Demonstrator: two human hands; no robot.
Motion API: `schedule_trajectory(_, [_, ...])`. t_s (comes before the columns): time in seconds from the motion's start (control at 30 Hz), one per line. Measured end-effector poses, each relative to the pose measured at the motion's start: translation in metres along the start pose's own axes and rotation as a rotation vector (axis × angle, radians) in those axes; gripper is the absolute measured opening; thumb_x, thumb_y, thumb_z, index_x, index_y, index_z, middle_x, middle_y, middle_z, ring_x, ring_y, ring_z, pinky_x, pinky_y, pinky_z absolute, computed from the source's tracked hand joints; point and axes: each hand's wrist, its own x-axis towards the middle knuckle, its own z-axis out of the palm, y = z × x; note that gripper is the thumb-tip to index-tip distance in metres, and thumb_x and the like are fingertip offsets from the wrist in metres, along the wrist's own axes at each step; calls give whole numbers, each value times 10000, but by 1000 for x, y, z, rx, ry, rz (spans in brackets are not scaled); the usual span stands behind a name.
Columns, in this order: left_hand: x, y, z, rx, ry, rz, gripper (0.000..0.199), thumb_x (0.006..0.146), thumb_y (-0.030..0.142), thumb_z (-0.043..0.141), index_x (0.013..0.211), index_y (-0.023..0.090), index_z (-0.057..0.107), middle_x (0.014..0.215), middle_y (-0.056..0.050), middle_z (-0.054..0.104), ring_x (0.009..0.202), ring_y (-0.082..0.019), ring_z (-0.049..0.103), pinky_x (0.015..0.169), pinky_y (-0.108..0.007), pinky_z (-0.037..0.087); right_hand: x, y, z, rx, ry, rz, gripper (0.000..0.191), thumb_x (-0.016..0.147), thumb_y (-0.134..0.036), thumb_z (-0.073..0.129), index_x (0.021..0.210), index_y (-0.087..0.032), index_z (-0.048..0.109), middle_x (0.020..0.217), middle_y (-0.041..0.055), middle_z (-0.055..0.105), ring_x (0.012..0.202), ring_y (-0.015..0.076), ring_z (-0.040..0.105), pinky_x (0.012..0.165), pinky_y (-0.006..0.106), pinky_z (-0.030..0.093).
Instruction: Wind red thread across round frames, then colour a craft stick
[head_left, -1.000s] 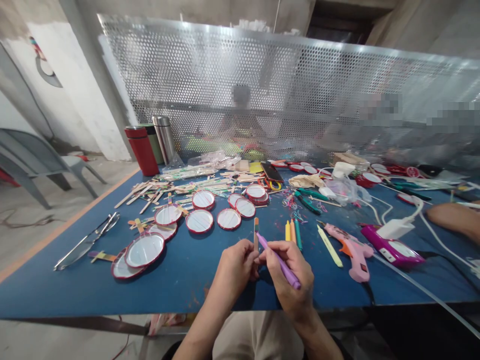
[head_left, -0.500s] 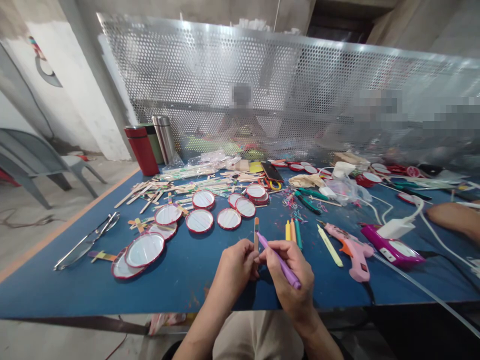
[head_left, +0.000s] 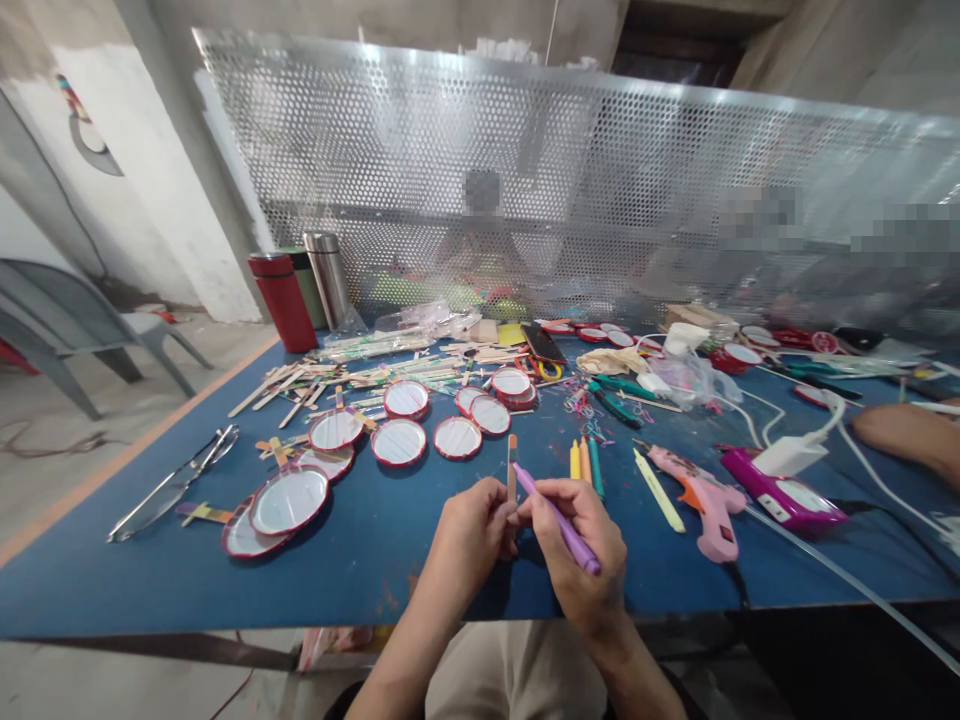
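Near the front edge of the blue table, my left hand (head_left: 477, 528) is closed on a small wooden stick (head_left: 512, 470), which stands upright with coloured bands near its top. My right hand (head_left: 581, 545) grips a purple marker (head_left: 564, 530), its tip touching or very close to the stick's coloured part. Just beyond my right hand lie yellow (head_left: 575, 461), orange (head_left: 586, 460) and teal (head_left: 596, 468) markers. A pale yellow marker (head_left: 660, 492) is farther right. Several round red-rimmed discs (head_left: 399, 441) lie to the left.
A pink glue gun (head_left: 709, 500) and a purple power strip (head_left: 784, 492) with cables sit at the right. Eyeglasses (head_left: 172, 485) lie at the left. Behind are loose sticks (head_left: 300, 385), pliers (head_left: 615, 402), bottles (head_left: 285, 300) and a perforated metal panel (head_left: 420, 150). Another person's arm (head_left: 907, 435) rests far right.
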Motion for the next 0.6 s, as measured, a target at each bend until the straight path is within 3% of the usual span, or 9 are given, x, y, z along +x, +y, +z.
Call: schedule_trajectory(0.6, [0,1,1,14,23,12,175,796,284,444,632,227,423,451,55,520,425,-125,546,461,-209,398,-4,0,-1,19,26,39,61,874,-236,552,901,-187,576,704,19,694,620,150,676,573,237,556])
